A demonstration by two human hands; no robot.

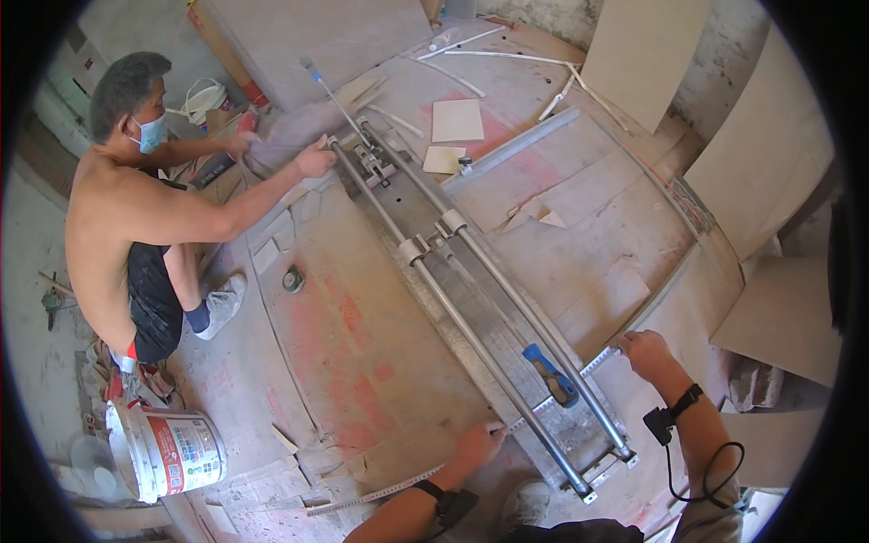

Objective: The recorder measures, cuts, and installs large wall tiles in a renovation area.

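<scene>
A folding-rule-like white measuring strip (378, 495) runs from the floor at lower left to my hands. My left hand (478, 445) is closed, pinching it beside the near left rail of a manual tile cutter (471, 337). On the cutter's right side, my right hand (650, 356) is closed on the strip's other end (599, 362). Between my hands the strip passes across the cutter, partly hidden by its two steel rails. A blue-handled tool (549, 376) sits over the right rail. Beneath the rails lies a grey slab (516, 353).
A crouching person (145, 217) at left has one hand (316, 157) at the cutter's far end. A white bucket (181, 452) stands lower left; a small round green object (293, 279) lies nearby. White strips (507, 56), tile pieces (457, 120) and a metal bar (511, 149) lie beyond.
</scene>
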